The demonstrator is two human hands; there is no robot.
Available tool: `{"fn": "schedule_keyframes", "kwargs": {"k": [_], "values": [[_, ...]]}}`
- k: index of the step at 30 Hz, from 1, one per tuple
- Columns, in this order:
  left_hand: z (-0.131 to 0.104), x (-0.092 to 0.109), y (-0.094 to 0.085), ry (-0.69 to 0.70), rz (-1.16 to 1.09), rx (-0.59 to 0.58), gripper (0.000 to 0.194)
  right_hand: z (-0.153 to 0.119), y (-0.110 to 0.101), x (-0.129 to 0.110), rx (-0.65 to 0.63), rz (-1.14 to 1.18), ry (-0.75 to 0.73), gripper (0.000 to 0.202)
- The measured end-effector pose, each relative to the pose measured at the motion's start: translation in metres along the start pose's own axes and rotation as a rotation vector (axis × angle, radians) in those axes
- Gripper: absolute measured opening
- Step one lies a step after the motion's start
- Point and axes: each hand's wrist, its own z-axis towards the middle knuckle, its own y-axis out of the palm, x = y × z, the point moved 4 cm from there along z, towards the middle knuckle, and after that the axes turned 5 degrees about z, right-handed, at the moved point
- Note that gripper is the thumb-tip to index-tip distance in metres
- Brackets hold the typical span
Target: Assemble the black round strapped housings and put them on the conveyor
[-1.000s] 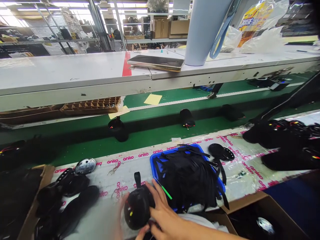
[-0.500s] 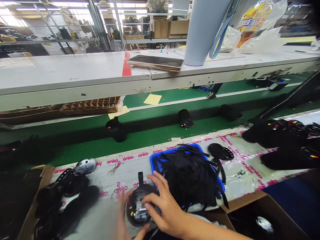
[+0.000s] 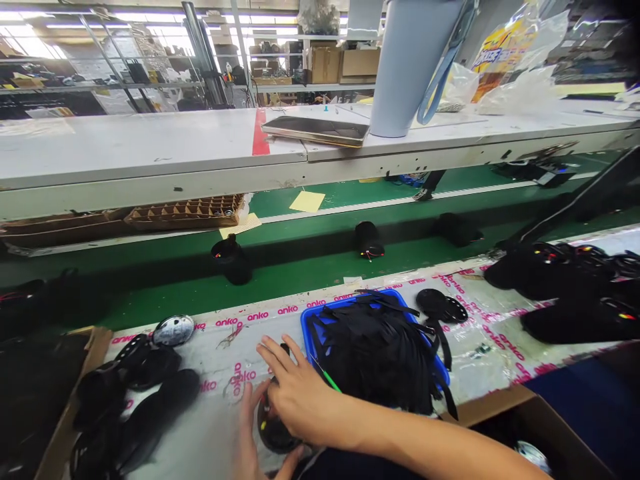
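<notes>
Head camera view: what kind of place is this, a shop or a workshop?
Most likely a factory assembly line. A green conveyor belt carries small black parts past the bench, a blue tray holds black straps, and both hands work on one black part.

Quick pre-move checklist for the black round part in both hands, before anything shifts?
1. Right hand lies over the black round part: ok.
2. Left hand steadies it at the side: ok.
3. Part rests on the plastic-covered bench: ok.
4. Coloured wires seated inside: cannot tell, hand covers them.
5. Blue tray of black straps within reach beside the right hand: ok.
6. Strap loop attached: cannot tell.
</notes>
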Motion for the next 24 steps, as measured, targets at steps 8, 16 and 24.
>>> {"fn": "schedule_keyframes", "kwargs": {"k": [8,16,24], "values": [[-0.001,-0.003,0.005,-0.095,-0.051,-0.010,0.090,0.003,0.011,-0.005,-0.027,-0.007,0.129,0.029],[-0.001,0.003,0.008,-0.049,-0.129,0.079,0.083,-0.003,0.023,-0.002,-0.017,0.179,0.262,0.028],[0.002,0.006,0.004,-0.077,-0.115,0.073,0.087,-0.002,0.016,0.003,0.037,0.170,0.153,0.023]]}}
